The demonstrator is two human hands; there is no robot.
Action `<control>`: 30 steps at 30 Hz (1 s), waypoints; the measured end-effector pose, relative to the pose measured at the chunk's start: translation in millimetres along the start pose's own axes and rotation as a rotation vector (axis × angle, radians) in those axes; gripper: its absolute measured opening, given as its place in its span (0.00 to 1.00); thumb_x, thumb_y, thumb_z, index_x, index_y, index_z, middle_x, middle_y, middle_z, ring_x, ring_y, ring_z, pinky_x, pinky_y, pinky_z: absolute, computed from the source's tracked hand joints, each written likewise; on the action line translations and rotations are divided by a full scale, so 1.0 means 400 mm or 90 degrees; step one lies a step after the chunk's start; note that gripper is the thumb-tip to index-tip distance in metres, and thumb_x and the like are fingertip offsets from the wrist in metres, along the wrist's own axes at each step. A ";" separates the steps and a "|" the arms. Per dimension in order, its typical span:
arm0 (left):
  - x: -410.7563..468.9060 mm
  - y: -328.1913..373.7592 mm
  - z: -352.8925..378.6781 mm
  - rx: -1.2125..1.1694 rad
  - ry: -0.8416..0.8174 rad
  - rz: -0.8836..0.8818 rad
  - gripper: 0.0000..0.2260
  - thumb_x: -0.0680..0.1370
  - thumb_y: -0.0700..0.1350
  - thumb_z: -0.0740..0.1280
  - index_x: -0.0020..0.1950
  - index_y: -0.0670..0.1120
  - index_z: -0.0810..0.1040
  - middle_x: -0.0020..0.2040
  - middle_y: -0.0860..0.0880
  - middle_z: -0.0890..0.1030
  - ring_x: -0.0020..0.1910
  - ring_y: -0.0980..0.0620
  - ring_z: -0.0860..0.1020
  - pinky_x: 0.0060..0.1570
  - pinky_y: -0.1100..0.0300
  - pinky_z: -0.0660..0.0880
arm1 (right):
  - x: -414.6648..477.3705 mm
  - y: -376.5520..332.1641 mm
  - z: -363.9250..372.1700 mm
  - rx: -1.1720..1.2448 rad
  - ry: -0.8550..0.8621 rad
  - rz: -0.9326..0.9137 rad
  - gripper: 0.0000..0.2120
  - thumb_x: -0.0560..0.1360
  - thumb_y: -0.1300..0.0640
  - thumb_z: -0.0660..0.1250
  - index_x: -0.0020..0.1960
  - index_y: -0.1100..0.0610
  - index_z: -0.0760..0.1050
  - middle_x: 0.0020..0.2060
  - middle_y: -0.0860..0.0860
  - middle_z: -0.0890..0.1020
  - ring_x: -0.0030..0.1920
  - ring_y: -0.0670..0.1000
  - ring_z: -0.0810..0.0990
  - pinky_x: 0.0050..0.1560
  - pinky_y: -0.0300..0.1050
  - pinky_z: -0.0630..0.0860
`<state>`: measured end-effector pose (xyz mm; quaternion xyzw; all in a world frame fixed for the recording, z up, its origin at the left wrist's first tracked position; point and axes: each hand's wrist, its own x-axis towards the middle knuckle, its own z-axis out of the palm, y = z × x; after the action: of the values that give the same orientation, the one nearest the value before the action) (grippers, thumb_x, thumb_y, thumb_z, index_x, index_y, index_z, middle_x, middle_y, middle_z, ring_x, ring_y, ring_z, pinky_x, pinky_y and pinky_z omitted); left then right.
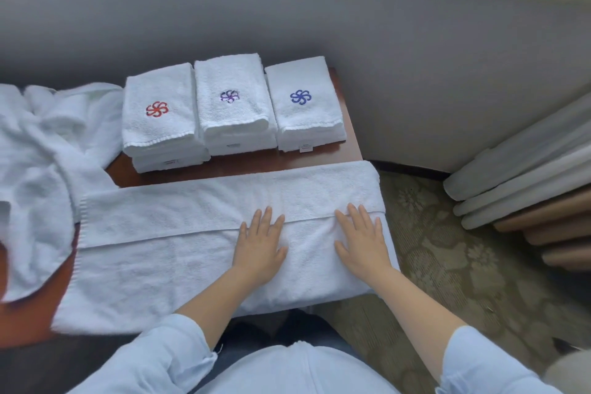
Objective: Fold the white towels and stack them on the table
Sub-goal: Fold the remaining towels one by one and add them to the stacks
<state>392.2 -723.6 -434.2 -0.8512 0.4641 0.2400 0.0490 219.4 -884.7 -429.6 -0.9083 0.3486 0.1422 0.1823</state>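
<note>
Three stacks of folded towels sit along the far edge of the counter (243, 163) — the red-flower stack (158, 125), the purple-flower stack (232, 112) and the blue-flower stack (303, 115) — so a good share of the work looks done. Along the near edge lies the long towel (166, 243), folded lengthwise into a band, its right end hanging past the counter's right edge. The left hand (260, 246) and the right hand (361, 241) press flat on its right half, fingers straight and spread, gripping nothing. It likely needs crosswise folds yet, then stacking. At the left edge a crumpled heap (48, 153) of unfolded towels waits — probably several rounds remain.
</note>
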 end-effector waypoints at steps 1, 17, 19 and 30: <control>-0.016 0.003 0.007 0.002 0.000 0.007 0.30 0.83 0.57 0.52 0.81 0.51 0.42 0.80 0.47 0.37 0.79 0.46 0.37 0.77 0.46 0.41 | -0.017 0.001 0.006 -0.002 0.001 0.003 0.30 0.82 0.47 0.54 0.81 0.48 0.46 0.80 0.50 0.43 0.79 0.53 0.38 0.78 0.59 0.39; -0.268 0.159 0.148 -0.054 0.056 0.072 0.27 0.83 0.53 0.57 0.80 0.49 0.54 0.81 0.46 0.52 0.80 0.47 0.49 0.78 0.49 0.48 | -0.370 0.087 0.090 0.081 0.064 0.016 0.25 0.79 0.52 0.61 0.74 0.54 0.64 0.71 0.49 0.66 0.74 0.52 0.62 0.75 0.51 0.57; -0.282 0.193 0.153 -0.052 0.072 0.092 0.26 0.82 0.52 0.59 0.78 0.49 0.57 0.79 0.46 0.57 0.78 0.46 0.54 0.77 0.50 0.52 | -0.407 0.113 0.098 0.141 0.037 0.063 0.28 0.79 0.53 0.61 0.78 0.53 0.60 0.76 0.50 0.62 0.76 0.52 0.60 0.75 0.53 0.59; -0.229 0.394 0.122 -0.094 0.085 0.132 0.26 0.79 0.46 0.63 0.77 0.48 0.62 0.75 0.48 0.64 0.74 0.49 0.62 0.72 0.54 0.62 | -0.375 0.281 0.081 0.488 -0.048 0.222 0.34 0.79 0.52 0.64 0.80 0.50 0.52 0.78 0.52 0.59 0.73 0.54 0.66 0.65 0.49 0.67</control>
<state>204.6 -727.4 -413.5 -0.8141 0.5329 0.2199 -0.0701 30.6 -861.1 -426.6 -0.6964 0.5181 0.0640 0.4924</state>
